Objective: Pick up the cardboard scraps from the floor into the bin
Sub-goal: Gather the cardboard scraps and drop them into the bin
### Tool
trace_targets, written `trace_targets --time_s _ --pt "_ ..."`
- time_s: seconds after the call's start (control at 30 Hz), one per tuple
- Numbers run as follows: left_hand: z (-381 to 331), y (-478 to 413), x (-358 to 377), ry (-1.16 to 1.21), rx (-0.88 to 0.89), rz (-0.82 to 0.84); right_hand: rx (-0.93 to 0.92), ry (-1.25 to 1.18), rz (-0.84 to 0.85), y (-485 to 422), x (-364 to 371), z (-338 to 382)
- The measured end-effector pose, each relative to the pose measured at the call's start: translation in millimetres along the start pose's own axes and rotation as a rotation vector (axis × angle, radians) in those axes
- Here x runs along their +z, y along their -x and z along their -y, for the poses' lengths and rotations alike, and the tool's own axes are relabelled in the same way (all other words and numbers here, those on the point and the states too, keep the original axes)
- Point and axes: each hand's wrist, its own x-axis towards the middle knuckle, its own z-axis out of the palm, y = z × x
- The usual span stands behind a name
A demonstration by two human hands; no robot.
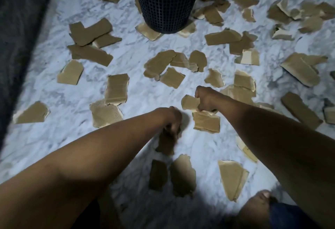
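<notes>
Several torn brown cardboard scraps lie scattered over the white marble floor. A dark mesh bin stands upright at the top centre, with scraps tucked around its base. My right hand grips a light scrap just above the floor, with another scrap lying right below it. My left hand is curled round the top of a dark, shadowed scrap that hangs down from it.
A dark grey rug or fabric edge runs along the left side. My bare foot and a blue trouser leg show at the bottom right. Shadowed scraps lie close in front of me.
</notes>
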Motion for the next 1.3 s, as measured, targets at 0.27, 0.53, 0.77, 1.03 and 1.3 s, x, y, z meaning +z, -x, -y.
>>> trace_targets --time_s 0.27,0.53,0.77,1.03,1.3 --pt "-19 -4 46 0.216 -0.079 -0.487 0.03 0.199 0.324 -1 -31 9" --pt "-8 5 7 0.226 -0.101 -0.381 -0.005 0.202 0.14 -4 19 13" --pt "-43 24 22 -0.148 0.322 0.125 -0.01 0.032 0.137 -7 2 4" --pt "-72 46 73 -0.56 0.429 -0.311 -0.06 0.165 0.194 -17 -2 19" --pt "-68 40 75 -0.211 0.398 -0.381 -0.082 0.079 0.195 -14 -9 18"
